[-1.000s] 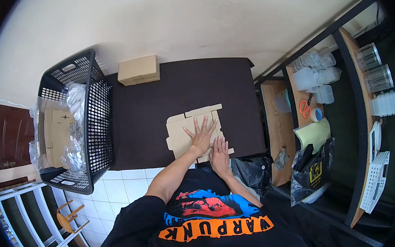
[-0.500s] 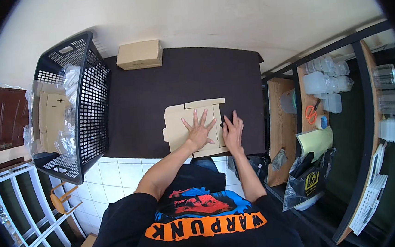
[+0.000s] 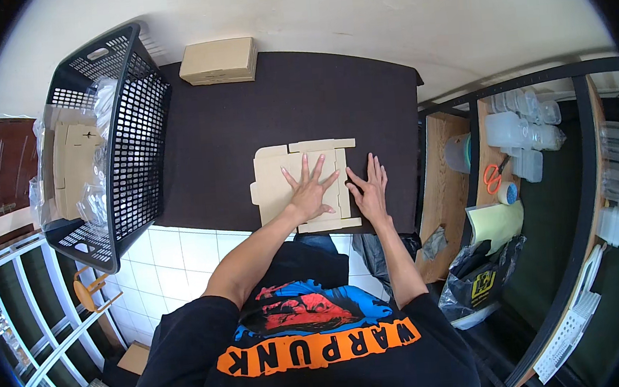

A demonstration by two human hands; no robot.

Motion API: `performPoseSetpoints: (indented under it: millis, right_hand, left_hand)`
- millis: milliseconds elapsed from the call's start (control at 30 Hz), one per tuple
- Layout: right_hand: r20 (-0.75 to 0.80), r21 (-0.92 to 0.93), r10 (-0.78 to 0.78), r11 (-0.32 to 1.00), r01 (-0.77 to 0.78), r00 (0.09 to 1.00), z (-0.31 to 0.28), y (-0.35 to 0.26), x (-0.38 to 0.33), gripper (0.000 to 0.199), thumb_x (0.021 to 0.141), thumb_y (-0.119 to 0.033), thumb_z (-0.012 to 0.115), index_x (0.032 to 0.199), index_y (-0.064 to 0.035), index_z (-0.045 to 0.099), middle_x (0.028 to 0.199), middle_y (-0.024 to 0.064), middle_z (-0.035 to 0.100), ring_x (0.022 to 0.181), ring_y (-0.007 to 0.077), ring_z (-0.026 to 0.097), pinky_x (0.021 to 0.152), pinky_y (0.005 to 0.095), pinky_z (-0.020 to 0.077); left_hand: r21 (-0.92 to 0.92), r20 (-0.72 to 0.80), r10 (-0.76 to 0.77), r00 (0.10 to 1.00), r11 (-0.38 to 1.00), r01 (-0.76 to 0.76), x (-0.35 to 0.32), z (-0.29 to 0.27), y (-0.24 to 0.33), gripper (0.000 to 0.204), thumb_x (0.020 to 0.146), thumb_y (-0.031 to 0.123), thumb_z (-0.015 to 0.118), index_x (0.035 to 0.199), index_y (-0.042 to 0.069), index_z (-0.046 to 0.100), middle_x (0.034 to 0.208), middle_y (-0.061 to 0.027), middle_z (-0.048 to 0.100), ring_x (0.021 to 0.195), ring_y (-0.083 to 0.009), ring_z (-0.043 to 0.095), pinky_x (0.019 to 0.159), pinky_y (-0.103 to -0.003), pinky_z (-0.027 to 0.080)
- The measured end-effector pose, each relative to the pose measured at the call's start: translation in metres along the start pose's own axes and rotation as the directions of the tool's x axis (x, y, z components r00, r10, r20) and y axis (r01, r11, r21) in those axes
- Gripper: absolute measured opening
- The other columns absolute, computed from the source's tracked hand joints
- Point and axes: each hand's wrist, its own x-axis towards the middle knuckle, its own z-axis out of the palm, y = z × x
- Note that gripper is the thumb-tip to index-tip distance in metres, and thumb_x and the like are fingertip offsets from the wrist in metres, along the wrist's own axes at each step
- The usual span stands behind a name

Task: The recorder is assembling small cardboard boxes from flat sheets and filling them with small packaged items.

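Observation:
A flat, unfolded cardboard box blank (image 3: 271, 183) lies near the front edge of the dark-covered table (image 3: 246, 122). Pressed onto it, with fingers spread, is my left hand (image 3: 311, 196). My right hand (image 3: 372, 197) rests along the right edge of the cardboard, its fingers stretched out and its thumb side close to the edge flap. Neither hand grips anything. The narrow flaps at the blank's far and near sides lie out flat.
A closed cardboard box (image 3: 219, 62) stands at the table's far left. Left of the table is a black plastic basket (image 3: 138, 134) with cardboard and clear plastic bags. A shelf (image 3: 443, 183) on the right holds plastic containers (image 3: 512, 130), orange scissors (image 3: 494, 174) and tape (image 3: 507, 192).
The view has shifted slightly. My right hand's fingers have straightened and spread beside the cardboard's right edge. My left hand stays flat on the cardboard.

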Motion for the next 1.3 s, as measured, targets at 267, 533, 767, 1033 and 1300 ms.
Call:
performPoseSetpoints:
  millis: [267,533,767,1033,1300]
  right_hand:
    - [0.028,-0.082,0.012,0.997,-0.010,1.000,0.004,-0.007,0.002,0.043,0.104,-0.028,0.065,0.147,-0.0269,0.069,0.175,0.0285,0.018,0.161,0.0504,0.018,0.128,0.0661,0.0118]
    - [0.143,-0.161,0.085,0.985,-0.061,0.986,-0.001,-0.014,0.011,0.042,0.104,-0.031,0.065,0.147,-0.0324,0.069,0.177,0.0255,0.018,0.161,0.0510,0.015,0.123,0.0758,0.0098]
    - [0.167,-0.163,0.109,0.983,-0.082,0.980,-0.002,-0.010,0.010,0.044,0.103,-0.031,0.067,0.147,-0.0333,0.068,0.178,0.0234,0.015,0.162,0.0504,0.015,0.124,0.0757,0.0095]
    - [0.366,-0.086,0.066,0.996,-0.037,0.928,-0.034,-0.007,0.012,0.084,0.081,-0.037,0.089,0.157,-0.0425,0.054,0.180,0.0193,0.008,0.165,0.0453,0.009,0.128,0.0688,0.0069]
    - [0.373,-0.179,0.093,0.984,-0.027,0.923,-0.036,-0.011,0.016,0.105,0.059,-0.039,0.095,0.155,-0.0472,0.054,0.180,0.0178,0.010,0.165,0.0448,0.010,0.128,0.0719,0.0085]
  left_hand:
    - [-0.037,-0.042,0.021,0.999,0.999,-0.022,0.000,0.007,-0.001,0.116,0.069,0.048,0.095,0.169,0.034,0.036,0.181,-0.0147,-0.006,0.161,-0.0525,-0.020,0.103,-0.095,-0.011]
    - [-0.236,-0.196,-0.024,0.980,0.971,-0.024,0.009,0.020,-0.006,0.136,0.063,0.054,0.097,0.173,0.036,0.018,0.181,-0.0146,-0.005,0.164,-0.0456,-0.015,0.105,-0.091,-0.018]
    - [-0.098,-0.208,-0.115,0.971,0.991,0.097,0.020,0.020,0.007,0.131,0.066,0.062,0.093,0.173,0.035,0.022,0.180,-0.0199,-0.010,0.162,-0.0496,-0.017,0.102,-0.094,-0.015]
    - [-0.116,-0.141,-0.108,0.984,0.989,0.092,0.018,0.014,0.003,0.137,0.060,0.059,0.097,0.173,0.034,0.023,0.179,-0.0215,-0.013,0.161,-0.0510,-0.020,0.101,-0.094,-0.015]
    - [-0.143,-0.081,-0.084,0.993,0.987,0.072,0.020,0.011,0.004,0.141,0.058,0.064,0.097,0.173,0.038,0.019,0.178,-0.0236,-0.016,0.159,-0.0540,-0.024,0.099,-0.094,-0.016]
